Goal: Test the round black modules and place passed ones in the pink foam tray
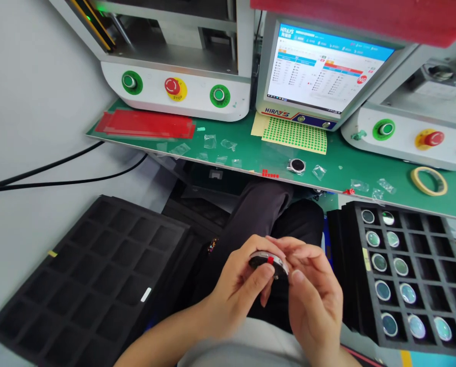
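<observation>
My left hand (241, 285) grips a round watch case (265, 259) between thumb and fingers, above my lap. The case has a silver rim, a dark face and a small red tab (270, 260) on its edge, close to my left thumb. My right hand (314, 285) is closed at the right end of the case, thumb and curled fingers at its rim; part of its grip is hidden. On the bench edge ahead lies another round dark piece (297, 165) with a pale frame.
A black compartment tray (109, 275) is at left. Another tray (422, 255), at right, holds several round glass-faced pieces. The green bench (246, 140) carries red sheets (145, 124), clear film scraps (210, 141), a green-dot sticker sheet (294, 136), a tape roll (429, 181) and a monitor (327, 69) between button-fronted machines.
</observation>
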`<control>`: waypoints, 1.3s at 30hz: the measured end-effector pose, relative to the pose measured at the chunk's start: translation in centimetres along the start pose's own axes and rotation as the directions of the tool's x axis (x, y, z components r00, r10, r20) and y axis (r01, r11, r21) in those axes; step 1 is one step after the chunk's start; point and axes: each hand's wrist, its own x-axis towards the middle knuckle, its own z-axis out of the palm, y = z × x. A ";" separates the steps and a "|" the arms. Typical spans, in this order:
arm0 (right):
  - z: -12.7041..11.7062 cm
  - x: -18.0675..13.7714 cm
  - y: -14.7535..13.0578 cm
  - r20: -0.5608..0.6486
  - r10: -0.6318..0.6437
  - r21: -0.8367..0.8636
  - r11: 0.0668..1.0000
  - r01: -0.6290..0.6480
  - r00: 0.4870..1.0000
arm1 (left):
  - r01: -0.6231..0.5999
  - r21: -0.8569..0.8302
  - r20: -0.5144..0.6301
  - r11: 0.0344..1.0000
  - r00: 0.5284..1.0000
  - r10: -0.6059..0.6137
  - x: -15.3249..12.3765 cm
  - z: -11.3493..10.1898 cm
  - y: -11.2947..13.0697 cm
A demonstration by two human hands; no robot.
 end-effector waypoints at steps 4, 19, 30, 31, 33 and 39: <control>0.4 0.2 -0.2 0.091 0.132 0.055 0.989 -0.138 0.987 | -0.182 0.208 0.054 0.961 0.983 0.174 0.1 0.0 0.2; 1.3 0.5 -1.5 0.117 0.276 0.260 0.919 -0.297 0.954 | -0.610 0.691 0.317 0.389 0.738 0.595 1.3 0.2 0.0; 0.7 0.7 -1.5 0.193 0.162 0.124 0.974 -0.188 0.968 | -0.594 0.608 0.293 0.527 0.785 0.546 1.0 0.1 -0.3; 0.5 0.7 -1.6 0.195 0.127 0.053 0.989 -0.139 0.973 | -0.540 0.513 0.222 0.667 0.835 0.504 1.0 0.3 0.0; 0.1 0.6 -1.7 0.148 -0.044 -0.131 0.989 0.063 0.988 | -0.300 0.166 0.060 0.939 0.954 0.294 1.0 0.9 0.8; -0.9 0.4 -0.7 0.333 -0.391 -0.387 0.773 0.503 0.858 | 0.304 -0.612 0.089 0.730 0.944 -0.319 1.3 1.9 1.7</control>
